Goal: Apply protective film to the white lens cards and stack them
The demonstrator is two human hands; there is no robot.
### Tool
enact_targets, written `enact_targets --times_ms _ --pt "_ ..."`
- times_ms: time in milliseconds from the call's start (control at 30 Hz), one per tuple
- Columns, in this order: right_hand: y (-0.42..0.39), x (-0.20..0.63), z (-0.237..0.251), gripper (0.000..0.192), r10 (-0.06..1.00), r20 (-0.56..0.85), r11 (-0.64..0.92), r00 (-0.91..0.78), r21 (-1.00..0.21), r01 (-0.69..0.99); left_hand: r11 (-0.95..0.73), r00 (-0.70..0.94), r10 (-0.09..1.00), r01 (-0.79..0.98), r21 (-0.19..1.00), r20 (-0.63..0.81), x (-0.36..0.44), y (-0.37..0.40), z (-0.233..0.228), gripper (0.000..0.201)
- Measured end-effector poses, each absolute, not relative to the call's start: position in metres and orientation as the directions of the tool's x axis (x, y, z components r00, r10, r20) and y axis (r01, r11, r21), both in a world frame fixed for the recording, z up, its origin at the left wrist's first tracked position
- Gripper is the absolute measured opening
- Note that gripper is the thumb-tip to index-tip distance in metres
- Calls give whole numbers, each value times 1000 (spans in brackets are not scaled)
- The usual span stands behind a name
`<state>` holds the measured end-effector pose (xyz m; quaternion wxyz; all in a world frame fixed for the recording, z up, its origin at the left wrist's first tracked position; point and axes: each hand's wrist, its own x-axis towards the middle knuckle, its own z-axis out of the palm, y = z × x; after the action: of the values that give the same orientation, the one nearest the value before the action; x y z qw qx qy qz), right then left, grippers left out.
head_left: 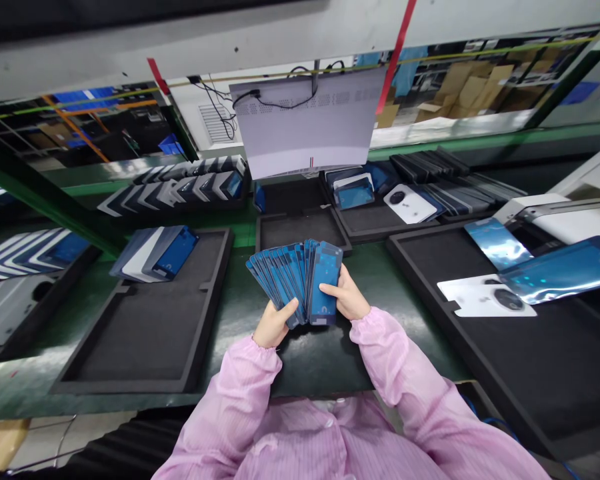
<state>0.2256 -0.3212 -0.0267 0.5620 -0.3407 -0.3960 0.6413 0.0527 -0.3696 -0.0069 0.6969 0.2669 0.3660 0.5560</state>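
Both hands, left (pixel 273 325) and right (pixel 347 298), grip fanned blue panels (pixel 300 277) between black foam trays (pixel 150 333).

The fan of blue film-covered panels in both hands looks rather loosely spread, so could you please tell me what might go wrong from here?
1. The fan of blue panels is pinched only at its lower end by the left hand and right hand; outer pieces could slip out.
2. It is held above the green bench, not a black foam tray, so a dropped panel might land on a hard surface.
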Motion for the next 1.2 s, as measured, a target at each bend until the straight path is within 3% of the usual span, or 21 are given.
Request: enact_targets --times_ms 1200 --pt "-323 226 -12 70 992 -31 -81 -125 -906 -416 283 152 959 -599 749 -241 46 -372 -2 54"
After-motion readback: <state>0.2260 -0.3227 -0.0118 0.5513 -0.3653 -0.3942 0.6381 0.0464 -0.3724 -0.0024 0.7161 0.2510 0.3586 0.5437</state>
